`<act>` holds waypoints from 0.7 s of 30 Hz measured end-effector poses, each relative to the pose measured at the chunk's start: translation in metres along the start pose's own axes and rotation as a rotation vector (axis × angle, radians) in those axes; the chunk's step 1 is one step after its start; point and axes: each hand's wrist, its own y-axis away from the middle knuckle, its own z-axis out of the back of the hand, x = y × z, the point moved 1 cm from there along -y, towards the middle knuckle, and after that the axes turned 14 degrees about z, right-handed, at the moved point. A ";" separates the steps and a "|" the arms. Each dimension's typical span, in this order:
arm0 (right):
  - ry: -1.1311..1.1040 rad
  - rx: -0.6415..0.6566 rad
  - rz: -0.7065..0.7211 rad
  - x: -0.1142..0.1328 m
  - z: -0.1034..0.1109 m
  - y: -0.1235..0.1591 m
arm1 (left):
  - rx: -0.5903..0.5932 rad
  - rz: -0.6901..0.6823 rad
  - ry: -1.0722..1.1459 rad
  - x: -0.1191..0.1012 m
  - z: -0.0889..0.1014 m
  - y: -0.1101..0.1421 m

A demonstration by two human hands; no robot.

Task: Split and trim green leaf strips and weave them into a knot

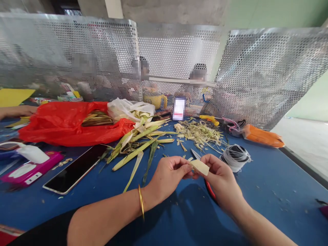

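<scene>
While the blue table (258, 191) is carrying the red bag (58, 123) at the left, the left hand (167, 177) and the right hand (222, 181) are pinching one pale husk piece (201, 167) between their fingers, above the scissors (211, 192).

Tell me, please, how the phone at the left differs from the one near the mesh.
The left phone lies flat, while the rear phone stands upright. The left phone's screen is dark; the rear phone's is lit. Both rest on the blue table.
</scene>
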 end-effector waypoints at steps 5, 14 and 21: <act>0.129 0.031 0.175 -0.003 0.001 0.002 | 0.012 0.083 0.102 0.002 0.000 0.000; 0.767 0.252 0.737 0.006 0.009 0.004 | 0.049 0.203 0.173 0.003 0.003 0.001; 0.675 0.183 0.577 0.005 0.006 0.004 | -0.017 0.060 0.031 0.003 0.003 0.000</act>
